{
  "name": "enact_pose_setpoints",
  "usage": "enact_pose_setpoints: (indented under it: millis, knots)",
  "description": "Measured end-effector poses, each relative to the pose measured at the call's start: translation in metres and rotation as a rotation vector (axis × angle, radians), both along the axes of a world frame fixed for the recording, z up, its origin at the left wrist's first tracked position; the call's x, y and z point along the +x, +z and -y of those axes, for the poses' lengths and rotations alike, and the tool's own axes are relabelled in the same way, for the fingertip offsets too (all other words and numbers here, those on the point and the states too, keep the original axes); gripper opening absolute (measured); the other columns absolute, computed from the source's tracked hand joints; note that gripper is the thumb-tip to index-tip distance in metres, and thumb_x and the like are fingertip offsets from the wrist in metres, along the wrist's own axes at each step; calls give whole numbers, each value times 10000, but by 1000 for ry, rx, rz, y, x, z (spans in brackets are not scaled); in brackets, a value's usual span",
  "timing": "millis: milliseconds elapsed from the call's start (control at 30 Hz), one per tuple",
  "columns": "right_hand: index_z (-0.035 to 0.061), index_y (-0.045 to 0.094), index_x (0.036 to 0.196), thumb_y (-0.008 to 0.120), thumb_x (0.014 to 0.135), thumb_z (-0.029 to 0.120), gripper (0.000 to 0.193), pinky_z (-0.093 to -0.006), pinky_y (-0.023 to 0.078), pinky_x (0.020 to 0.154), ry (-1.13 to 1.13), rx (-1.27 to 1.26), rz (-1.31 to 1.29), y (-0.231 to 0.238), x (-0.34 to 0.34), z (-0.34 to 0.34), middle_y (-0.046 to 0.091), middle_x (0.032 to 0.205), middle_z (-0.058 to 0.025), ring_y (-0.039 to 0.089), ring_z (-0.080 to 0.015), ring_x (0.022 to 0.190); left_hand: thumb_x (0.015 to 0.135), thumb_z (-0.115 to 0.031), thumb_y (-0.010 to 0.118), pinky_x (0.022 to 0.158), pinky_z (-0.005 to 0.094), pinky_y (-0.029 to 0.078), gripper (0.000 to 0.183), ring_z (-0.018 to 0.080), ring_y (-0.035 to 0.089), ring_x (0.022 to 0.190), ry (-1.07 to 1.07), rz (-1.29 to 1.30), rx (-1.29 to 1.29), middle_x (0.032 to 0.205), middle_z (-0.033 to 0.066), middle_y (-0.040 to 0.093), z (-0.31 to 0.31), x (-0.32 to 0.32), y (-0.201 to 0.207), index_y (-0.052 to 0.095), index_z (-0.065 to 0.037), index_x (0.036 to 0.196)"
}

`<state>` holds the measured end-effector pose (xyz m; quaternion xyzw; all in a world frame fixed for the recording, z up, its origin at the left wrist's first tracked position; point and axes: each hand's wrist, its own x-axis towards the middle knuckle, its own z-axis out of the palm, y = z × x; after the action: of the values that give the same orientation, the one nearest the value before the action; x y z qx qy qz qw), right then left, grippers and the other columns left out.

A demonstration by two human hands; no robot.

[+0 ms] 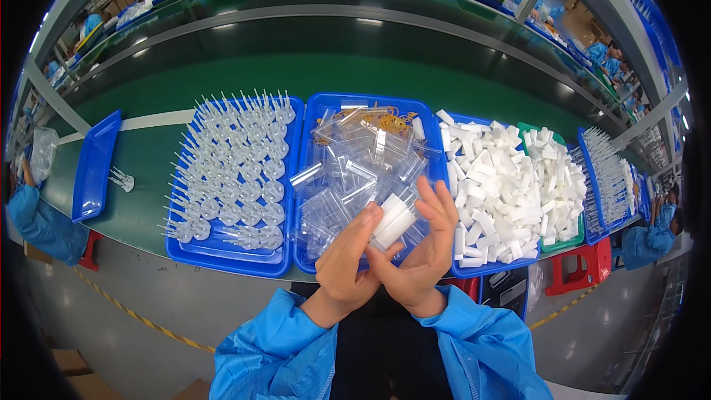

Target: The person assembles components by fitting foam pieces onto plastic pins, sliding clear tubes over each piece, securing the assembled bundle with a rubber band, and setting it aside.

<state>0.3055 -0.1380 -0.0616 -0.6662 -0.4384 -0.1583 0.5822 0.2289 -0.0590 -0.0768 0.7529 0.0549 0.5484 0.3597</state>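
Left hand (344, 267), bare: fingers together and nearly straight, tips set against the left side of a white piece (395, 226). Right hand (418, 270), bare: thumb at the near end of the same piece, a bent finger at its right side, other fingers raised and fanned apart. Grip: shared between both hands.

White piece: oblong, one, pale seam along its length; whether one part or two side by side, cannot tell. Long axis slants from lower left to upper right; far end points away from the wearer and rightward. Position: above the near half of the middle blue tray (370, 97).

Cuffs: blue sleeves (274, 348), one per wrist.

Middle tray, contents: clear plastic pieces (355, 170), flat, oblong, heaped at many angles; yellowish bands (396, 120), loose, along the far end.

Left blue tray (215, 244): white spiked parts (248, 170), ranked in rows, prongs mostly toward the far side.

Right blue tray (465, 118): white blocks (492, 192), oblong, loosely heaped. Green tray (566, 244), just beside: similar white blocks.

Bench (155, 144), green: narrow blue tray (96, 167) far left, single spiked cluster (122, 180) near it.

Floor, right: red stool (581, 267).
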Motion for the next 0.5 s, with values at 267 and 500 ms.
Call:
enact_pose_setpoints:
  millis: [267,500]
  knots:
    - [-2,541,1191,747,736,116,514,-411,373,1013,152,180,-349,7,15,10,572,1222,-187,463,-332,1228,719,2,800,874,379,554,441,333,620,1092,26,-162,23,1173,224,606,-12,-10,8,614,24,1119]
    - [27,670,1009,703,790,88,230,-380,402,954,122,-115,-197,11,26,23,610,1090,-116,545,-280,1063,753,13,762,883,397,530,268,353,576,1140,-188,-91,-121,1196,201,529,-10,-12,-1,649,5,997]
